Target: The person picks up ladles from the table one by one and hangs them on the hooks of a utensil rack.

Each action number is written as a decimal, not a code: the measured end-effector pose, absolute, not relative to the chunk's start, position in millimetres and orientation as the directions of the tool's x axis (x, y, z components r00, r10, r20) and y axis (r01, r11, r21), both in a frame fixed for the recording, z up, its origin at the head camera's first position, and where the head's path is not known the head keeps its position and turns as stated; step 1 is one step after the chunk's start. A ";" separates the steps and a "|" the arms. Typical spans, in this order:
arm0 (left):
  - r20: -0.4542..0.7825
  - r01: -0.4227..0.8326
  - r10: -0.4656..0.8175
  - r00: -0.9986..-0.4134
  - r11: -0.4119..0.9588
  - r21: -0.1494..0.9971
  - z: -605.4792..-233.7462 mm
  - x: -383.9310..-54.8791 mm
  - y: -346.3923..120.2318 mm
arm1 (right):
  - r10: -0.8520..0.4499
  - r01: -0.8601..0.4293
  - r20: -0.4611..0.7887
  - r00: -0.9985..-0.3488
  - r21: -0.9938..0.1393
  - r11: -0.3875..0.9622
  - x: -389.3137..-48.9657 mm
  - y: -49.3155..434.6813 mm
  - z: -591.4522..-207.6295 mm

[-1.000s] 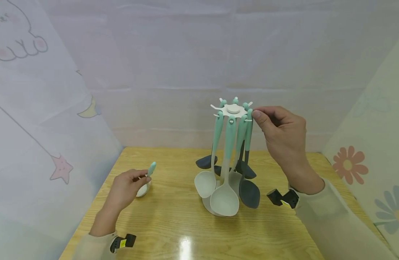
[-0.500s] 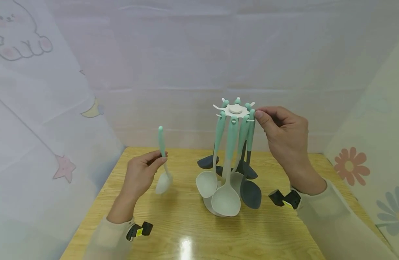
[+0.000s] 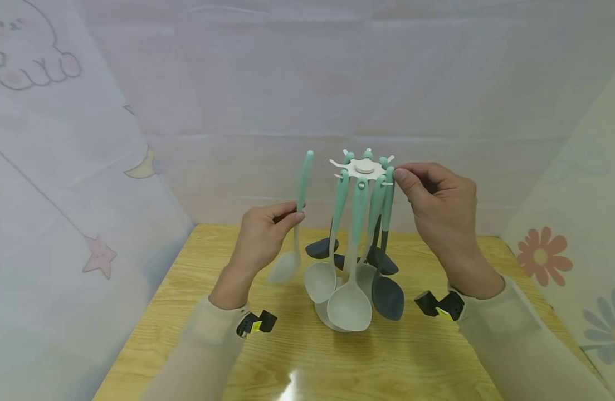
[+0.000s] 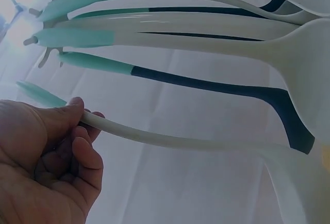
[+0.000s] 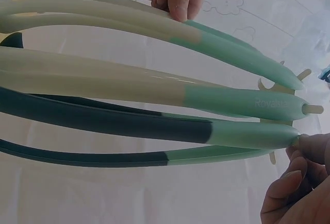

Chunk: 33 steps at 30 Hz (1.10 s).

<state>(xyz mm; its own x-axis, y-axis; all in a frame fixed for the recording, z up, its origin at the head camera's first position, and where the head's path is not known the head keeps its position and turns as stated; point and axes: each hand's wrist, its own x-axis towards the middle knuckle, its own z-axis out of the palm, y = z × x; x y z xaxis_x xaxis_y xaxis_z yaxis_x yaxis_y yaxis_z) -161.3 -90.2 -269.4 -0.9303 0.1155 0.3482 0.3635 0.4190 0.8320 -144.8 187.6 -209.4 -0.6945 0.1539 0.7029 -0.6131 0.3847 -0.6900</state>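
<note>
My left hand (image 3: 267,234) pinches a pale ladle (image 3: 304,181) by its neck, just below the mint-green handle. The ladle hangs nearly upright left of a white rotating utensil rack (image 3: 365,167), its bowl blurred in the head view. Several ladles hang from the rack by mint handles, among them a front pale ladle (image 3: 350,309) and a dark ladle (image 3: 387,298) at the right. My right hand (image 3: 440,206) pinches the top end of that dark ladle's handle, thumb and fingertip at its tip in the right wrist view. The rack arm there is hidden by the fingers.
The rack's round base (image 3: 323,317) stands on a wooden table (image 3: 387,367), partly hidden behind the hanging ladles. A pale cloth wall (image 3: 267,100) rises at the table's back, with printed side walls left and right. Each wrist wears a small black camera.
My left hand has lifted the pale ladle from the left of the table and carried it up and right, close to the rack. The right hand keeps its grip at the rack's edge.
</note>
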 end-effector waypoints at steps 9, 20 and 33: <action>0.316 0.340 0.127 -0.940 0.416 0.844 -266.4 -167.8 -74.5 | 0.149 -0.616 0.706 -0.692 -0.685 0.389 -145.2 186.5 -209.7; 0.328 0.362 0.154 -0.932 0.431 0.827 -270.3 -170.1 -63.4 | 0.165 -0.601 0.701 -0.694 -0.690 0.403 -144.5 187.8 -210.6; 0.364 0.404 0.175 -0.915 0.425 0.810 -274.5 -170.8 -56.5 | 0.158 -0.602 0.705 -0.691 -0.683 0.414 -144.1 187.3 -211.2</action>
